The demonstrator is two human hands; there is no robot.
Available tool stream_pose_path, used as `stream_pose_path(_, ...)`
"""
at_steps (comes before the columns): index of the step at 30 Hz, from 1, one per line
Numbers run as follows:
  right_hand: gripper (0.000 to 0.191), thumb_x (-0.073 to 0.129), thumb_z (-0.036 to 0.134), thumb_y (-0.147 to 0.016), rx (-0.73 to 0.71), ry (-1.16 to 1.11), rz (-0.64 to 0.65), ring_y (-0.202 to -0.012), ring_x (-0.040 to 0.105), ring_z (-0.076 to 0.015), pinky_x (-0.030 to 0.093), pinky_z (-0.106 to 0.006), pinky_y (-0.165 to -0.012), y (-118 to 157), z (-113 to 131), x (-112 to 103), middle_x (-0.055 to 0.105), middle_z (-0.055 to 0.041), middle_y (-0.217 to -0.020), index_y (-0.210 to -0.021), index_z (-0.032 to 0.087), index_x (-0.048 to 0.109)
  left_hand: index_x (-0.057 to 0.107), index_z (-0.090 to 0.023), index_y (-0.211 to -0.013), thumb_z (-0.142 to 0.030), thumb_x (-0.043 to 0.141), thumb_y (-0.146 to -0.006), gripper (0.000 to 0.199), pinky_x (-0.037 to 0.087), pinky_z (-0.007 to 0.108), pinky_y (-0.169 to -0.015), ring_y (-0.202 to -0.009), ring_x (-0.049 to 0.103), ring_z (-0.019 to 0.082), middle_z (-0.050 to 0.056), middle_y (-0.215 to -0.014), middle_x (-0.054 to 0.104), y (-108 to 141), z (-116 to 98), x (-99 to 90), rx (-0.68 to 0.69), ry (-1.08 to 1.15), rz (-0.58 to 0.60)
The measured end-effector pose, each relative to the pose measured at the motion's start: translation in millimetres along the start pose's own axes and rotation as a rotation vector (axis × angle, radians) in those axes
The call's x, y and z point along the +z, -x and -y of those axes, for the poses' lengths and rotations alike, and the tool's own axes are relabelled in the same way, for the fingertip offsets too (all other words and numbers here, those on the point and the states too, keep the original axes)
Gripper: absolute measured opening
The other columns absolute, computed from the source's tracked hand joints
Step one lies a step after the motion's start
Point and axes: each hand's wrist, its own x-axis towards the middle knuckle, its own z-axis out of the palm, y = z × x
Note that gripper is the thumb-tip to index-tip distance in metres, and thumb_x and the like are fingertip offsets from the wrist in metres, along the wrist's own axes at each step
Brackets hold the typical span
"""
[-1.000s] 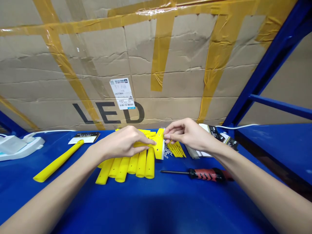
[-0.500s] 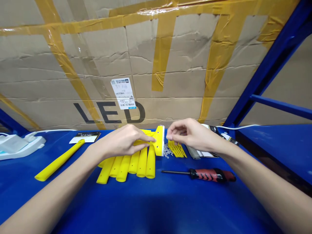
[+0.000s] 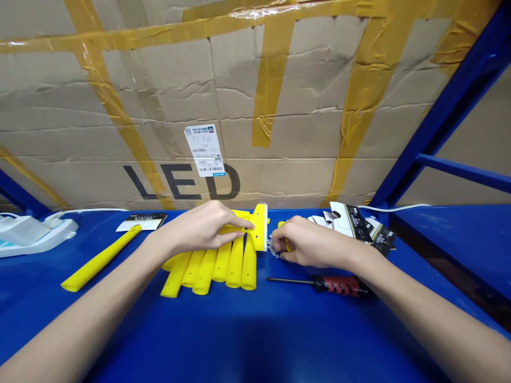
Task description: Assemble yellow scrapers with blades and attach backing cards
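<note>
My left hand (image 3: 207, 226) grips a yellow scraper (image 3: 260, 227) by its neck, with the index finger and thumb on it. The scraper's wide head, edged with a pale strip, points right. Beneath that hand lie several yellow tubular handles (image 3: 205, 274) side by side. My right hand (image 3: 305, 242) is down by a pile of small metal screws (image 3: 273, 246), its fingers curled together. It covers most of the yellow flat pieces (image 3: 281, 224) beside the screws; what its fingertips hold is hidden. A red and black screwdriver (image 3: 339, 285) lies in front of it.
A single yellow handle (image 3: 101, 258) rests at left against a card (image 3: 141, 221). Behind it sits a white power strip (image 3: 38, 234). Printed packaging cards (image 3: 355, 221) lie at right. A taped cardboard box (image 3: 311, 106) stands behind the blue surface (image 3: 239, 335), beside a blue metal frame (image 3: 439, 111).
My right hand has moved down from beside the scraper head to the screws and yellow pieces. My left hand keeps its hold on the scraper. The view has shifted slightly.
</note>
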Motion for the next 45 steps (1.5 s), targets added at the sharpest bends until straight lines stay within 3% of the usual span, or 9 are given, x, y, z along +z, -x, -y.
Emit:
stream_pose_path(14,0.011,0.063,0.01,-0.075,-0.011,0.008,-0.014,-0.06,0.049,-0.0118,0.029,-0.025,-0.056,-1.5,10.5,1.7,0.061,0.0014,-0.068,-0.073,0.02,0.059,0.076,-0.023,-0.121,-0.025,0.063,-0.095,0.03,0.059,0.031,-0.082,-0.093,0.077,0.023,0.008,-0.109,0.08,2.4,5.0,0.0,0.038,0.013,-0.042)
stream_pose_path(21,0.017,0.059,0.002,-0.071,0.002,0.001,0.005,-0.062,0.052,-0.0122,0.029,-0.025,-0.056,-4.7,13.1,3.0,0.062,0.0008,-0.07,-0.07,0.019,0.057,0.075,-0.021,-0.123,-0.024,0.062,-0.095,0.031,0.058,0.035,-0.085,-0.099,0.076,0.025,0.009,-0.115,0.078,1.3,2.8,-0.1,0.004,0.023,0.001)
stream_pose_path(29,0.016,0.07,0.018,-0.075,-0.02,-0.012,-0.023,-0.06,0.048,-0.0118,0.028,-0.026,-0.055,-1.6,9.2,4.1,0.058,0.003,-0.067,-0.071,0.021,0.054,0.074,-0.022,-0.124,-0.024,0.061,-0.096,0.032,0.057,0.033,-0.081,-0.094,0.076,0.024,0.009,-0.111,0.079,1.6,3.1,-1.2,-0.002,0.009,0.011)
stream_pose_path(35,0.018,0.059,0.004,-0.073,0.0,-0.034,-0.001,-0.059,0.046,-0.0111,0.028,-0.025,-0.056,-3.1,8.3,2.6,0.057,0.0029,-0.065,-0.068,0.02,0.052,0.074,-0.023,-0.125,-0.028,0.059,-0.097,0.032,0.057,0.034,-0.078,-0.091,0.076,0.025,0.01,-0.11,0.079,1.5,4.5,-2.0,-0.013,0.002,0.036)
stream_pose_path(45,0.016,0.059,0.005,-0.073,-0.041,-0.03,-0.053,-0.057,0.044,-0.0107,0.026,-0.025,-0.056,-0.9,10.0,0.4,0.055,0.0031,-0.065,-0.072,0.02,0.055,0.075,-0.022,-0.122,-0.026,0.061,-0.095,0.031,0.058,0.033,-0.077,-0.09,0.077,0.024,0.01,-0.11,0.079,2.8,6.2,-0.8,0.01,0.027,-0.013)
